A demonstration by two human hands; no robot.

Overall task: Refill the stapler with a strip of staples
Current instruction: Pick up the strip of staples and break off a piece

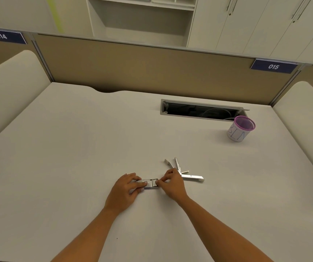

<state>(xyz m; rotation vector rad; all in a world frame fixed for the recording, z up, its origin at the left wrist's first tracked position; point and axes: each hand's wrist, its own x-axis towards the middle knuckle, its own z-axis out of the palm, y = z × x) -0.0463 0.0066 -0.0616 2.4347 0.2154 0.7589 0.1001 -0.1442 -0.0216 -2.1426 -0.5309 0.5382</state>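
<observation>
A pale desk (76, 148) is carrying a purple-rimmed cup (240, 129) far right. The stapler (187, 173) is lying splayed open just beside the right hand (172, 183). Both hands are pinching what is probably a staple box (150, 183), the left hand (126, 190) gripping its end.

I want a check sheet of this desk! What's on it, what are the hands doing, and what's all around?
Surface: pale desk, mostly bare.
Job's things: stapler lying opened out, right of the hands; small staple box held on the desk.
Clutter: purple-rimmed mesh cup, upright, far right.
Grippers: left hand holds the box; right hand pinches its end.
Cables: pale loops inside the open desk hatch.
Surroundings: tan divider, signs 014 and 015, white shelves and cupboards behind.
</observation>
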